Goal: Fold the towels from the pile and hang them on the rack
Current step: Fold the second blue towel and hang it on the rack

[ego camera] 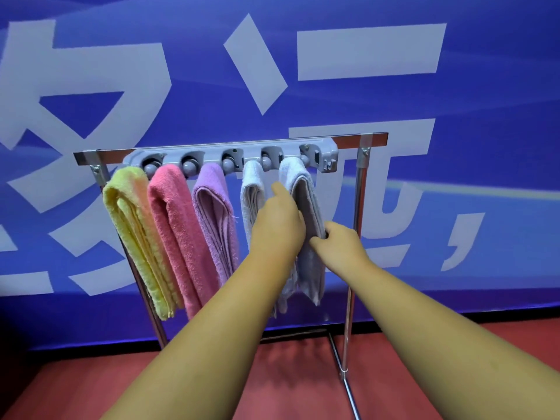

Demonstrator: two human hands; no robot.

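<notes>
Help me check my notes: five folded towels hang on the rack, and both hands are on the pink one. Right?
One slip. The head view shows the left hand and right hand at the grey towel on the right end of the rack, not the pink towel. The count of five holds.

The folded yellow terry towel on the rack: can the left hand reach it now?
Probably yes: nothing hangs in front of the folded yellow terry towel, and the left hand is only a few towels to its right.
</notes>
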